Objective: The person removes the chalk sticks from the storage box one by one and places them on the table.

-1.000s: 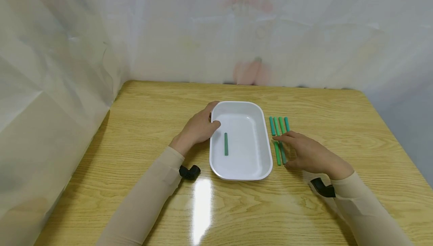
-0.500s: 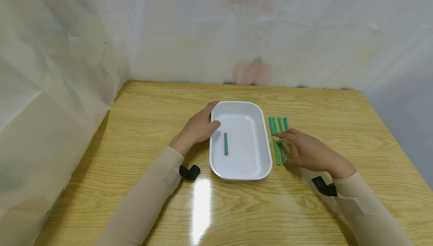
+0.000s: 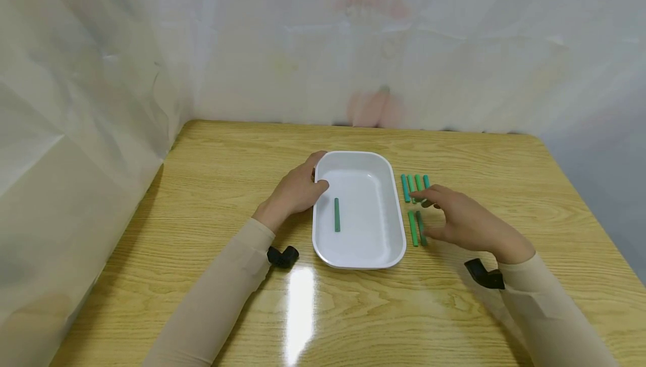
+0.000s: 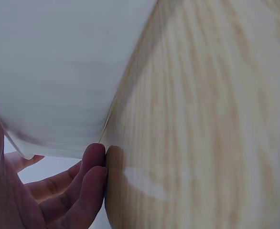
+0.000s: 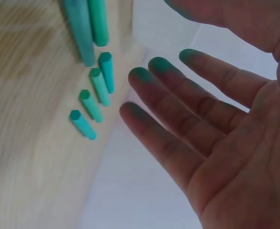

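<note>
A white tray (image 3: 360, 187) with rounded corners lies near the middle of the table. My left hand (image 3: 294, 188) grips its left side, thumb over the rim; in the left wrist view the fingers (image 4: 87, 191) lie along the outer wall of the tray (image 4: 59, 71). One dark green chalk stick (image 3: 337, 215) lies inside. My right hand (image 3: 466, 224) hovers over the sticks right of the tray, fingers spread and holding nothing. Its fingertips (image 5: 142, 74) are stained green. Below it are a bright green chalk stick (image 3: 413, 229) and a dark green chalk stick (image 3: 421, 229).
Beyond that pair, a row of several teal and green chalk sticks (image 3: 406, 188) lies side by side, partly behind the right fingers. A wood-grain table (image 3: 242, 159) bears everything. Pale patterned sheeting (image 3: 282, 64) hangs behind it and on the left.
My right hand has shifted slightly away and to the right, its fingers spreading wider and uncovering more of the dark green chalk stick. The left hand, tray and sticks look unmoved.
</note>
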